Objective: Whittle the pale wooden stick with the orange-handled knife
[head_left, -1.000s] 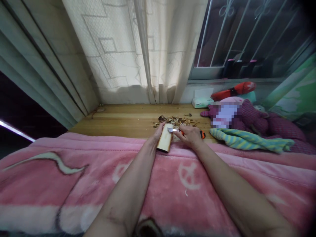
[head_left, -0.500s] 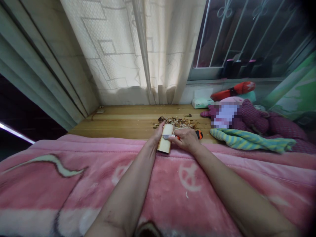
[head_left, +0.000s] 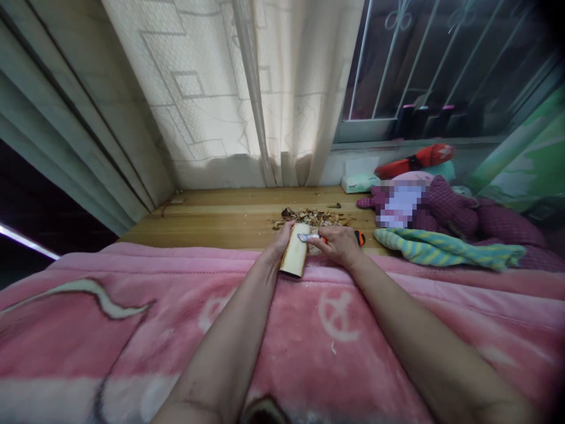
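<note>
My left hand [head_left: 281, 240] is wrapped round a short pale piece of wood [head_left: 295, 257], holding it tilted over the edge of a pink blanket [head_left: 176, 318]. My right hand [head_left: 339, 244] grips an orange-handled knife [head_left: 329, 237], its blade resting on the upper end of the wood. Just beyond the hands, a pile of brown wood shavings [head_left: 314, 217] lies on the wooden platform [head_left: 220, 215].
A cream curtain [head_left: 247, 94] hangs behind the platform. A barred window [head_left: 441, 65] is at the upper right. A tissue box [head_left: 357, 181], a purple stuffed toy [head_left: 441, 212] and a striped green-yellow cloth [head_left: 441, 250] lie to the right.
The knife blade slid down the wood half a second ago and is now back near its upper end. The left hand has kept its hold on the wood.
</note>
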### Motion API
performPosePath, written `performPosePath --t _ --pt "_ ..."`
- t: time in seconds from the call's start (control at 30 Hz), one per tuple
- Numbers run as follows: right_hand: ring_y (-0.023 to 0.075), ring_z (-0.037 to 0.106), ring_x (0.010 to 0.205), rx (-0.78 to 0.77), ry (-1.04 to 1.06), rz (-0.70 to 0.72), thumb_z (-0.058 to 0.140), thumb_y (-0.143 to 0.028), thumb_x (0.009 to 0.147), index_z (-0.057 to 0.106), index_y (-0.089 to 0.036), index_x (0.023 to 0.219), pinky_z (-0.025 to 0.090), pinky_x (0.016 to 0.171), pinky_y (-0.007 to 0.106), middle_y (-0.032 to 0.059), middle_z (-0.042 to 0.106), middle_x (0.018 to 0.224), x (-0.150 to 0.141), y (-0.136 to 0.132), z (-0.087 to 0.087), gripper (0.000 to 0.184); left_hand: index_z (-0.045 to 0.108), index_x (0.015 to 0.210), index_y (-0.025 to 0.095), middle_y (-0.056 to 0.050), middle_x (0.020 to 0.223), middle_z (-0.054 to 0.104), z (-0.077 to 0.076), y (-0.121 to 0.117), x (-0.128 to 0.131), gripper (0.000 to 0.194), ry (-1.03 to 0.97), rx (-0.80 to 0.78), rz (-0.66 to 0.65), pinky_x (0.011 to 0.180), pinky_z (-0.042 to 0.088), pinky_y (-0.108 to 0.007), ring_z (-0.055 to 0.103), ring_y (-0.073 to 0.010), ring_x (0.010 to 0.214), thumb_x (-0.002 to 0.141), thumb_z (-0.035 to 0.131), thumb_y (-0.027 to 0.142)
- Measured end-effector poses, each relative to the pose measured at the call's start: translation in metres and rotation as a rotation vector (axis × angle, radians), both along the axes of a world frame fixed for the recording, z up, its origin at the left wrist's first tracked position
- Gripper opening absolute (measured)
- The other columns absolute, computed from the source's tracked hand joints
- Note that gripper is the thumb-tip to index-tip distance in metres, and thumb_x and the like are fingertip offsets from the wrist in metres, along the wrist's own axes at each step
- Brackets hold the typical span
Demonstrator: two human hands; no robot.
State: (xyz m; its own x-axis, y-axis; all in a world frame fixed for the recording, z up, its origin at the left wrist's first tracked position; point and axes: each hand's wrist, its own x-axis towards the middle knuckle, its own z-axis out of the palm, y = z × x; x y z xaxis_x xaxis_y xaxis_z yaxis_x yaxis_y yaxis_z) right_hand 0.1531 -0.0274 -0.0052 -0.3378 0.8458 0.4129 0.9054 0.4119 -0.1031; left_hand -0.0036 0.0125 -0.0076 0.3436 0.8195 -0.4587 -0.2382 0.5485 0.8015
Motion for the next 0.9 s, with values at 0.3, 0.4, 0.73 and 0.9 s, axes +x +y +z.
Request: performPosePath --t 0.3,0.4,0.73,0.9 --pt "0.0139 0.055 0.064 -0.031 0.001 -0.09 0.023 -0.062 0.083 0.06 -0.019 0.07 0.019 0.052 0.025 0.0056 0.066 0.073 0.007 0.008 -0.004 0.058 0.051 0.057 0.016 -0.004 0.037 0.05 0.009 -0.007 0.0 0.047 0.115 0.003 -0.036 0.036 0.036 -0.021 0.046 -0.0124 0.031 0.083 0.021 0.042" --pt "0.0143 0.056 0.065 -0.031 -0.002 -0.104 0.022 -0.062 0.082 0.06 -0.02 0.071 0.019 0.052 0.025 0.0051 0.067 0.074 0.007 0.009 -0.005 0.058 0.05 0.058 0.016 -0.004 0.039 0.052 0.01 -0.007 -0.001 0.049 0.104 0.002 -0.074 0.036 0.037 -0.022 0.047 -0.0127 0.032 0.083 0.019 0.044" --pt "0.014 0.056 0.065 -0.045 0.002 -0.101 0.023 -0.063 0.082 0.06 -0.019 0.07 0.019 0.052 0.025 0.0054 0.066 0.074 0.01 0.01 -0.004 0.059 0.051 0.058 0.015 -0.005 0.039 0.051 0.012 -0.007 0.0 0.049 0.113 -0.029 -0.092 0.037 0.038 -0.022 0.046 -0.0127 0.033 0.083 0.02 0.043" --pt "0.0139 0.055 0.064 -0.033 -0.002 -0.093 0.024 -0.063 0.081 0.061 -0.019 0.07 0.019 0.052 0.025 0.005 0.066 0.072 0.013 0.01 -0.003 0.058 0.052 0.06 0.014 -0.005 0.042 0.052 0.011 -0.009 -0.003 0.05 0.112 -0.016 -0.165 0.037 0.038 -0.023 0.048 -0.0139 0.034 0.081 0.021 0.047"
